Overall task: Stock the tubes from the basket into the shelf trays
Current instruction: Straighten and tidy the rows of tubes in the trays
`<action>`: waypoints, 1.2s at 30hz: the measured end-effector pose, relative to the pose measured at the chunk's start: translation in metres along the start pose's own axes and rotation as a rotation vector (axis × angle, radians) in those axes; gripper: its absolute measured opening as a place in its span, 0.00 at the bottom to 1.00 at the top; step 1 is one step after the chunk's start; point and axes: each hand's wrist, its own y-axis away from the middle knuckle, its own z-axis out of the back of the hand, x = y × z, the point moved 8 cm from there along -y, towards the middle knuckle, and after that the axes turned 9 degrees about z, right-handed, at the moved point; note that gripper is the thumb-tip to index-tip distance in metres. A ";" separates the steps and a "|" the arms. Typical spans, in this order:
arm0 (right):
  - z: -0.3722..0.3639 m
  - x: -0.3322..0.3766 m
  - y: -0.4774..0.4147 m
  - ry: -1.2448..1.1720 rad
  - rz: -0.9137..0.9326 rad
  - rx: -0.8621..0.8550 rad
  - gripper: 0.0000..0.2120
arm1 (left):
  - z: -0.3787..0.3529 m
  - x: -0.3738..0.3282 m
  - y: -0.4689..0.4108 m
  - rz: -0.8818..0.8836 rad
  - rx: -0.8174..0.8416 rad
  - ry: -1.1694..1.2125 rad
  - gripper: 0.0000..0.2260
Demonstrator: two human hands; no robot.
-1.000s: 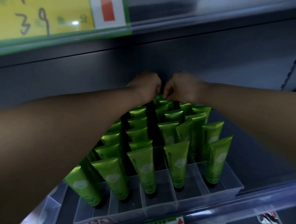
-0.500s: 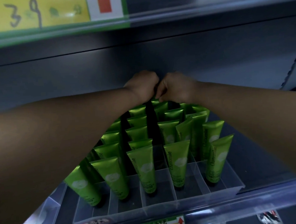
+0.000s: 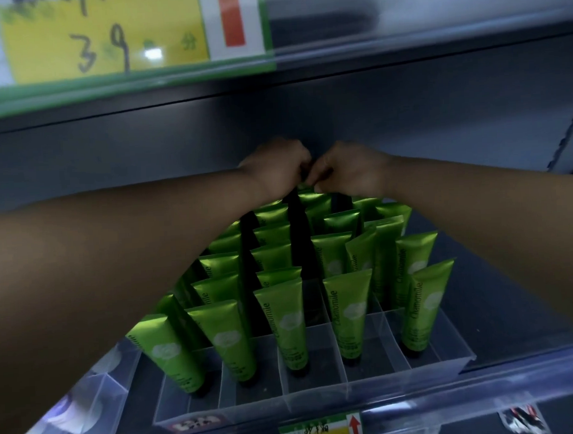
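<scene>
– Tubes of glossy green plastic (image 3: 289,323): where do they stand?

– In the head view they fill a clear plastic divided tray (image 3: 321,404) on the dark grey shelf (image 3: 515,304). Each stands cap down with its flat crimped end up, in lanes that run from near to far. A few on the right lean a little. The near ones show a white flower and the word "Chamomile".

– And the hands?

– Both arms reach over the tubes to the far end of the tray, and the hands sit knuckle to knuckle, nearly touching. The right hand (image 3: 352,172) has its grip pinching the crimped top of the farthest tube (image 3: 316,200) in a middle lane. The left hand (image 3: 277,170) is just left of it with its fingers curled under. Its fingertips are hidden behind the knuckles, so I cannot tell whether that grip holds anything.

– What else is in sight?

– A yellow paper price sign (image 3: 103,37) with a handwritten "39" hangs high on the far left. A small shelf label with a red arrow (image 3: 323,430) sits on the near edge below the tray. A second clear tray (image 3: 98,392) lies at the near left, too blurred to read.
</scene>
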 end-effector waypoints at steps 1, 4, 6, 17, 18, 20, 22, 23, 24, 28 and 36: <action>0.002 0.001 0.000 0.002 0.002 -0.004 0.12 | 0.001 0.001 0.001 -0.007 0.000 0.008 0.07; 0.012 0.004 0.004 0.009 0.011 -0.037 0.11 | 0.006 0.003 0.005 -0.026 0.012 0.051 0.08; 0.018 0.008 0.008 0.024 0.029 -0.068 0.10 | 0.011 0.005 0.010 -0.019 0.002 0.088 0.09; 0.009 0.030 0.030 0.067 0.085 -0.022 0.10 | 0.024 0.016 0.049 0.021 0.117 0.052 0.05; 0.009 0.031 0.030 0.082 0.084 -0.018 0.10 | 0.022 0.017 0.051 0.025 0.127 0.038 0.05; 0.010 0.032 0.029 0.108 0.077 -0.012 0.10 | 0.019 0.018 0.053 0.024 0.138 -0.005 0.06; 0.009 0.033 0.028 0.133 0.074 -0.002 0.10 | 0.017 0.020 0.053 0.023 0.128 -0.035 0.07; 0.009 0.034 0.028 0.148 0.076 0.003 0.10 | 0.017 0.022 0.053 0.023 0.118 -0.048 0.07; 0.008 0.034 0.027 0.162 0.080 0.007 0.10 | 0.017 0.023 0.053 0.026 0.110 -0.062 0.07; 0.004 0.036 0.025 0.208 0.096 0.020 0.09 | 0.014 0.029 0.053 0.048 0.112 -0.092 0.08; 0.002 0.031 0.021 0.203 0.074 -0.050 0.07 | 0.010 0.034 0.058 0.077 0.120 -0.086 0.11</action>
